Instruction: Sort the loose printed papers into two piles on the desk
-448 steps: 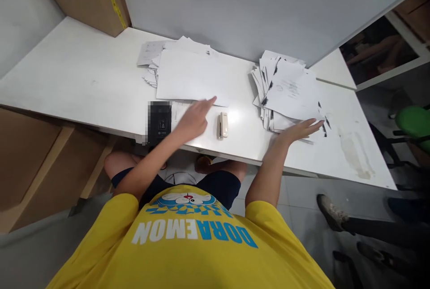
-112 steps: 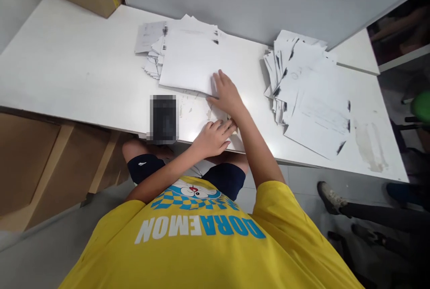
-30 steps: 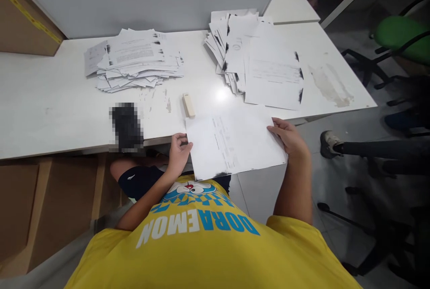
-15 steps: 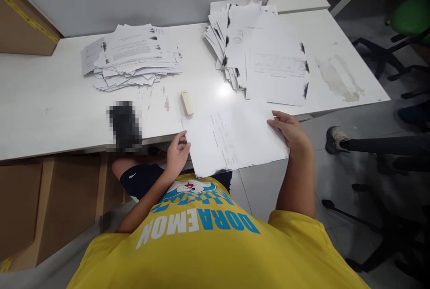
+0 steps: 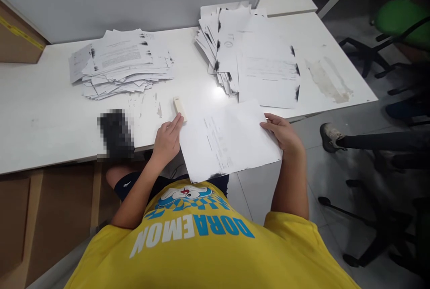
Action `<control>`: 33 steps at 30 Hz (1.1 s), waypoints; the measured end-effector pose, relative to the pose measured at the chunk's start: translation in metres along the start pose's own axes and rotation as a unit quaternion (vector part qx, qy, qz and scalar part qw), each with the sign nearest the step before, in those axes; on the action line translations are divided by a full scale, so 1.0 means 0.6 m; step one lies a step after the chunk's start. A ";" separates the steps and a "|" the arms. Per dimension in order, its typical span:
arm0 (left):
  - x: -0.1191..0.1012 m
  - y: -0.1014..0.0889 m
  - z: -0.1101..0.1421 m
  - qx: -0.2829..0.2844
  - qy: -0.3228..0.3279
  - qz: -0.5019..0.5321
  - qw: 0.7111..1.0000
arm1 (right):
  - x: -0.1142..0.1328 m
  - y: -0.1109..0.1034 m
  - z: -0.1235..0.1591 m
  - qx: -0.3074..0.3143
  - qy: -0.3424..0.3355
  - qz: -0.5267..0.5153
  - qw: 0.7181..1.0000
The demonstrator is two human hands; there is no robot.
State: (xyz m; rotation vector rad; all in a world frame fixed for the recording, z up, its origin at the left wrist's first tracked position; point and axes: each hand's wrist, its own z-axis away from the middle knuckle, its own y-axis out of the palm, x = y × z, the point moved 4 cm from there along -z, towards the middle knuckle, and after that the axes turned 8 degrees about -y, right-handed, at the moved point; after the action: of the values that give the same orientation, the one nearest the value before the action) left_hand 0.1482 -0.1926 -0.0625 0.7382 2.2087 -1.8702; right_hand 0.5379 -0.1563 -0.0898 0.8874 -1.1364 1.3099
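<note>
A sheaf of white printed sheets [image 5: 231,139] lies half over the front edge of the white desk [image 5: 43,118]. My right hand [image 5: 282,131] grips its right edge, fingers curled round the paper. My left hand [image 5: 167,139] has left the paper's left edge; its fingers stretch forward and almost touch a small cream stapler [image 5: 179,108] lying on the desk just beyond them.
A loose paper pile [image 5: 117,62] sits at the back left and a second spread pile [image 5: 251,56] at the back right. A dark blurred device [image 5: 116,134] lies near the desk's front edge. Another person's shoe [image 5: 331,136] and a green chair [image 5: 398,18] are at the right.
My left hand has let go of the sheets' left edge and moved up toward the stapler. My right hand still holds the sheets, which have shifted slightly.
</note>
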 end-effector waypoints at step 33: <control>0.022 -0.005 -0.006 -0.001 0.061 -0.143 0.988 | 0.008 -0.039 -0.090 -0.507 -0.037 -0.036 0.861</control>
State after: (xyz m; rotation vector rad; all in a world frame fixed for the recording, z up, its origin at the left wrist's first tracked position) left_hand 0.1360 -0.1862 -0.0646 0.5751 2.5080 -1.9967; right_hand 0.5674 -0.1053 -0.0960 0.1745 -1.5842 0.4496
